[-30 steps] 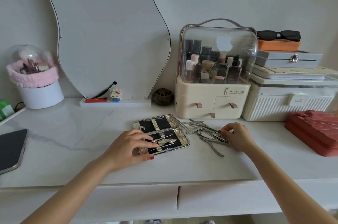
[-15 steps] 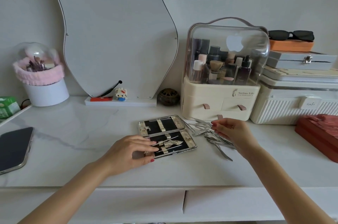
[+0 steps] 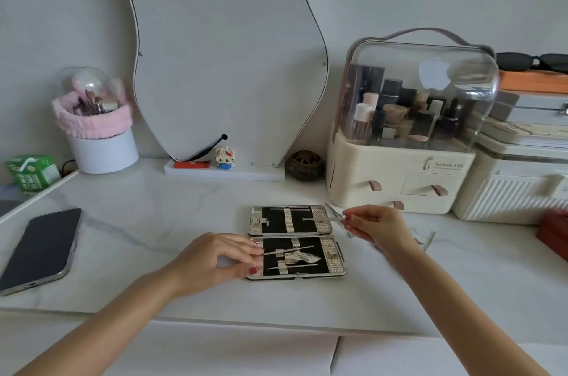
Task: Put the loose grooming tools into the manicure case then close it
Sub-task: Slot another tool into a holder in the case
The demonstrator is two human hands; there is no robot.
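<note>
Right hand pinches, apparently, tweezers over case.

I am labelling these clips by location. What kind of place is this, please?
Most likely a dressing table at home: a wavy mirror leans on the wall, a clear-lidded cosmetics organiser holds bottles, and a brush holder stands on the left.

Case lies open mid-surface, left hand on its left edge, right hand at its right. Phone far left. Mirror behind, organizer right of it.
</note>
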